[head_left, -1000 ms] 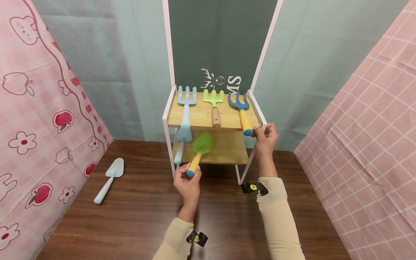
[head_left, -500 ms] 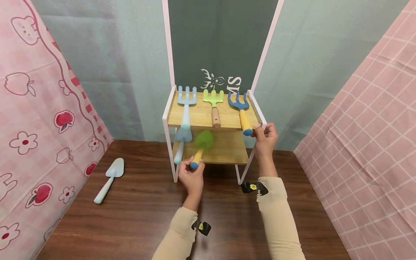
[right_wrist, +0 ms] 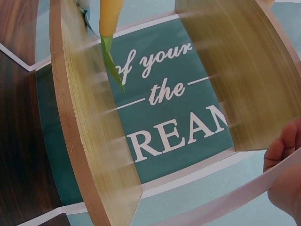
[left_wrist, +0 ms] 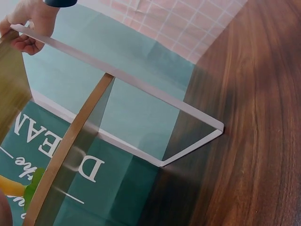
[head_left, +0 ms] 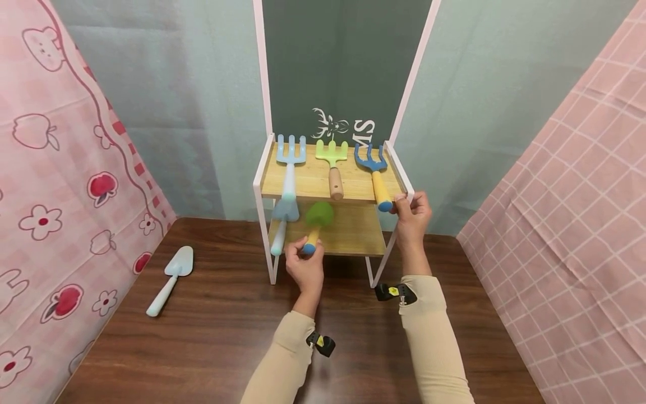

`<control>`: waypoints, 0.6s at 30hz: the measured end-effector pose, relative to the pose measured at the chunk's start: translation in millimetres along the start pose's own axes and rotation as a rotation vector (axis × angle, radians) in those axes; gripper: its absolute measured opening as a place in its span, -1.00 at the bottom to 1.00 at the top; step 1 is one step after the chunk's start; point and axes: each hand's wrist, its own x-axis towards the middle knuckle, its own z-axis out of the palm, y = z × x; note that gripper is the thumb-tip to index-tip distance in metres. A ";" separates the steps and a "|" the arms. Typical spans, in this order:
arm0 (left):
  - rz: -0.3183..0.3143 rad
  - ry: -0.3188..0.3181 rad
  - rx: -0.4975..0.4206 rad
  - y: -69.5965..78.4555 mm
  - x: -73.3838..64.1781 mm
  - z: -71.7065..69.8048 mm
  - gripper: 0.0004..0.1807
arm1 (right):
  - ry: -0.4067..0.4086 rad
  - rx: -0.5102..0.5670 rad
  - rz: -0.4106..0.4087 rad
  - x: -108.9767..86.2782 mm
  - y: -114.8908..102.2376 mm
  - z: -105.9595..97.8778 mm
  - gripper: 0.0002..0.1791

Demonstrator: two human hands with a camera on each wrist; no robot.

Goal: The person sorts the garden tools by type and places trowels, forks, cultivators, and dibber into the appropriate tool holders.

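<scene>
My left hand [head_left: 305, 271] pinches the yellow handle of a green-bladed trowel [head_left: 313, 234] near its blue end. The blade points into the gap above the rack's lower shelf [head_left: 353, 231]; in the right wrist view, that trowel [right_wrist: 111, 21] appears over the board, but whether it touches is unclear. My right hand [head_left: 413, 223] grips the white frame of the rack [head_left: 259, 221] at its upper front right corner. A blue-grey trowel [head_left: 282, 224] lies at the lower shelf's left. The upper shelf bears a light-blue fork [head_left: 290, 168], a green fork [head_left: 335, 175] and a blue fork [head_left: 378, 178].
A pale blue trowel [head_left: 170, 280] lies on the brown wooden table [head_left: 212, 336] to the left of the rack. A dark green panel [head_left: 343, 56] rises behind the upper shelf. Pink patterned cloth [head_left: 65, 235] hangs at the left, checked pink cloth [head_left: 570, 213] at the right.
My left hand has moved forward and slightly right, carrying the green-bladed trowel farther in over the lower shelf. My right hand keeps its grip on the frame corner.
</scene>
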 end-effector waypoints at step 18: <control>0.008 0.014 0.106 -45.0 -3.4 7.8 -0.75 | -0.011 -0.005 -0.002 -0.2 -0.3 -1.4 -0.80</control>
